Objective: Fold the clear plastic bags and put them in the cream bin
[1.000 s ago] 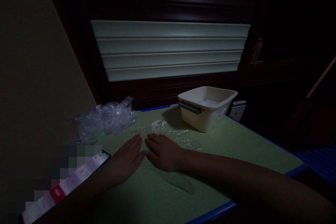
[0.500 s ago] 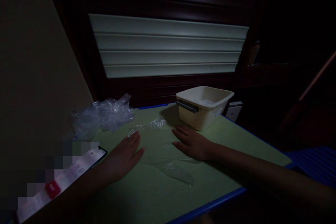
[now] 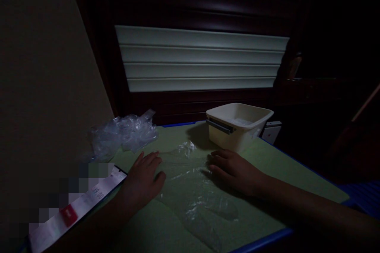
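Observation:
A thin, clear plastic piece (image 3: 192,174) with long, finger-like lobes, resembling a disposable glove, lies wrinkled on the green tabletop (image 3: 267,174). My left hand (image 3: 144,178) is at its left side, palm down, with the thumb apart from the fingers. At its right edge is my right hand (image 3: 234,170), fingers slightly bent and touching or just above the film. Both hands look open, though the dim light blurs the fingertips. Two lobes of the plastic spread toward the near edge of the table.
A heap of crumpled clear plastic (image 3: 124,132) lies at the back left. A cream bin (image 3: 222,138) with a grey handle stands at the back right. Beside my left forearm is a lit phone (image 3: 80,207). Behind the table rises a dark panel with pale slats (image 3: 202,61).
The clear plastic has spread out, and two lobes now show toward me. My right hand's fingers have bent from a flatter pose. My left fingers are also more bent. The camera view has shifted slightly.

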{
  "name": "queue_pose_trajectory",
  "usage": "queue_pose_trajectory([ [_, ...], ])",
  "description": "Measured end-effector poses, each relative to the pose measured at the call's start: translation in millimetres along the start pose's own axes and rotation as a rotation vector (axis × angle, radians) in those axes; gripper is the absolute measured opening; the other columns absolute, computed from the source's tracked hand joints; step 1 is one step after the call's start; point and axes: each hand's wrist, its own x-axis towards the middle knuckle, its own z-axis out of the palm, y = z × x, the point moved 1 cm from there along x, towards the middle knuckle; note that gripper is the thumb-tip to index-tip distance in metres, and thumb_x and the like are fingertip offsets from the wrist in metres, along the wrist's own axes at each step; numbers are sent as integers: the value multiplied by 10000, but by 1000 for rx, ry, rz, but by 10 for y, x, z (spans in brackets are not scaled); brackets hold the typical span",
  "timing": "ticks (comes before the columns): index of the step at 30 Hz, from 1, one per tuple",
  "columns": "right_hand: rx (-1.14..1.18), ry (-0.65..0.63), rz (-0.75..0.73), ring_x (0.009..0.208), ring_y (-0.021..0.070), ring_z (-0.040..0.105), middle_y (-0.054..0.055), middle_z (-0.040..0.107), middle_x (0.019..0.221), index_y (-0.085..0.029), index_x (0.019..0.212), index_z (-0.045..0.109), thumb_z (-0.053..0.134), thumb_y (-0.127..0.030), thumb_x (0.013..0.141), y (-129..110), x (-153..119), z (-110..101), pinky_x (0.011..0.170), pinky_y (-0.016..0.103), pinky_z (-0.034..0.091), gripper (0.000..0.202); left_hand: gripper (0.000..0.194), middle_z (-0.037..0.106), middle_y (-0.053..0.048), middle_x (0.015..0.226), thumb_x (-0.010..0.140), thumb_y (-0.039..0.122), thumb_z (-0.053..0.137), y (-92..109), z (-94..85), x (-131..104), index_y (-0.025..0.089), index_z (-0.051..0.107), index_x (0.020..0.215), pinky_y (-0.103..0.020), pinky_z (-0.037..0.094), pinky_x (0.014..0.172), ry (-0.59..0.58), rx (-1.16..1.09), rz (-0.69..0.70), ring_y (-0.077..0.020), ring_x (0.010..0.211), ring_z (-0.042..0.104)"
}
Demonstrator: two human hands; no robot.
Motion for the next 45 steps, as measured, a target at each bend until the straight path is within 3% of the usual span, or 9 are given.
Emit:
queue_pose_trajectory([
  [4,120,87,76,941,237,557,133,578,1059,-150,1047,583,364,-330,898,26,282,-30,825,365,432,320,430,405,-161,1342,856,334,342,1,24,-5,73,486,1167,-424,309,1032,113,-62,26,-259,1235,377],
  [8,159,96,111,1038,252,523,158,538,1153,-124,1173,509,382,-341,889,112,718,153,888,375,392,379,504,362,-115,1383,880,398,338,25,34,-36,99,415,1278,-376,329,1028,-129,-125,116,-240,1258,349],
  [14,260,74,94,849,198,572,104,622,880,-108,839,624,536,-269,794,82,1054,495,777,297,430,190,496,345,-98,1392,889,405,343,25,38,-53,125,417,1292,-381,318,1033,-210,-130,119,-234,1267,334],
  [20,395,100,151,595,127,538,12,588,667,-133,789,566,524,-300,793,234,1038,550,524,220,417,173,477,364,-88,1383,884,406,362,13,62,-58,143,442,1273,-380,324,1030,-168,-144,128,-239,1259,349],
  [24,425,107,174,573,134,552,30,591,662,-120,804,561,463,-351,837,422,1014,524,501,231,430,253,479,371,-89,1380,888,404,357,24,59,-55,139,433,1280,-388,330,1025,-175,-148,121,-245,1257,351],
  [27,368,150,193,654,175,586,89,621,760,-102,896,568,469,-293,834,461,967,472,568,281,460,224,490,354,-95,1389,899,408,327,30,62,-50,130,416,1293,-399,318,1030,-203,-145,123,-242,1268,332],
  [31,239,204,142,1004,263,534,183,551,1118,-102,1130,517,419,-194,844,250,897,332,841,406,409,315,504,316,-94,1408,903,431,303,26,64,-38,137,407,1299,-400,299,1040,-206,-135,127,-232,1289,291],
  [38,149,6,-106,1250,215,357,166,419,1343,-66,1294,403,307,-409,912,-389,816,493,1015,328,295,522,518,290,-130,1410,906,414,289,73,0,4,98,392,1304,-425,257,1053,-253,-138,129,-242,1303,253],
  [45,45,-132,-61,1299,304,242,203,289,1406,-68,1346,347,277,-504,900,-65,631,568,1037,463,220,627,609,194,-147,1434,903,462,279,79,-2,-13,49,303,1349,-429,198,1071,-339,-123,89,-256,1324,175],
])
